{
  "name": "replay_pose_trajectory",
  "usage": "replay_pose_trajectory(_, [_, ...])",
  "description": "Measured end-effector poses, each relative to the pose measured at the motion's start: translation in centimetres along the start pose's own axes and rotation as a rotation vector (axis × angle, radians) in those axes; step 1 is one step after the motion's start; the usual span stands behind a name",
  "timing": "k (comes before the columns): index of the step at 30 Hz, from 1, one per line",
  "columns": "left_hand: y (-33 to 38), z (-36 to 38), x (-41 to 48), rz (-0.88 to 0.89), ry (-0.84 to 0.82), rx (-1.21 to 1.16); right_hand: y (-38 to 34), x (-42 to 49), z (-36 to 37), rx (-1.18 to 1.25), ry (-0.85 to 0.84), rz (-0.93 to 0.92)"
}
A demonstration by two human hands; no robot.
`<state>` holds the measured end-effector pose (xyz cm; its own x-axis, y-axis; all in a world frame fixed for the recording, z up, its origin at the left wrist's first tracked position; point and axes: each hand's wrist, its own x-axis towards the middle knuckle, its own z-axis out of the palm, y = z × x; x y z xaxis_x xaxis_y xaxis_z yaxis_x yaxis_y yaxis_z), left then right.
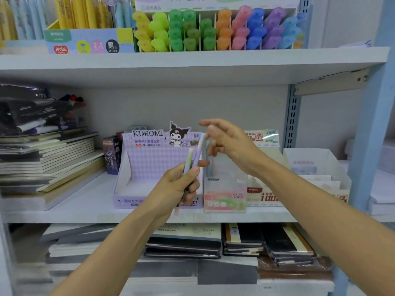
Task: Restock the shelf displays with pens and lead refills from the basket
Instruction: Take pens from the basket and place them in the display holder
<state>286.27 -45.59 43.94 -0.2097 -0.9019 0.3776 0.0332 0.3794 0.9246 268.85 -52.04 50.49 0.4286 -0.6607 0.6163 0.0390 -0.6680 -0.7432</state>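
Note:
My left hand (179, 184) grips a few pastel pens (195, 154) upright in front of the middle shelf. Their tips point up toward my right hand. My right hand (224, 139) hovers just above them with fingers loosely spread, fingertips close to the tip of the purple pen and holding nothing that I can see. Just below those fingers, a light blue pen (207, 159) stands upright in the pink Fruit Soda display box (224, 201). The purple Kuromi display box (147, 159) behind my left hand looks hollow inside. The basket is out of view.
A lead refill box (261, 195) and a white tiered tray (316, 165) stand right of the pink box. Notebook stacks (49, 159) fill the shelf's left side. Highlighter displays (213, 30) line the upper shelf. More notebooks (186, 242) lie on the lower shelf. A blue upright (372, 124) bounds the right.

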Motion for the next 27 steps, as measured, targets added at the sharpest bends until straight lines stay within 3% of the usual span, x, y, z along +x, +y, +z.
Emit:
replay_pose_trajectory(2, [0.0, 0.4, -0.5, 0.007, -0.036, 0.041, -0.4, -1.0, 0.4, -0.007, -0.053, -0.031])
replay_pose_trajectory(4, [0.2, 0.6, -1.1, 0.001, -0.048, 0.062, -0.9, -1.5, 0.0, 0.051, 0.064, -0.034])
replay_pose_trajectory(7, [0.9, 0.1, -1.7, -0.017, 0.154, -0.009, -1.5, -2.7, -1.8, 0.182, 0.234, -0.013])
replay_pose_trajectory(10, [1.7, -0.2, -1.8, 0.041, 0.367, -0.06, -1.5, -4.3, -2.6, 0.194, 0.116, 0.048])
replay_pose_trajectory(14, [2.3, 0.9, -1.5, 0.175, 0.461, -0.111, -1.0, -6.0, -1.5, 0.093, 0.007, 0.101])
replay_pose_trajectory(18, [2.4, 1.9, -1.0, 0.194, 0.453, -0.166, -0.6, -6.5, -0.8, 0.121, -0.016, 0.134])
replay_pose_trajectory(22, [2.2, 2.6, -1.1, 0.216, 0.459, -0.064, -1.1, -6.5, -0.8, -0.091, -0.219, 0.179])
replay_pose_trajectory(27, [2.9, 3.7, -0.9, 0.235, 0.36, 0.021, -3.0, -4.5, 0.2, -0.101, 0.027, -0.031])
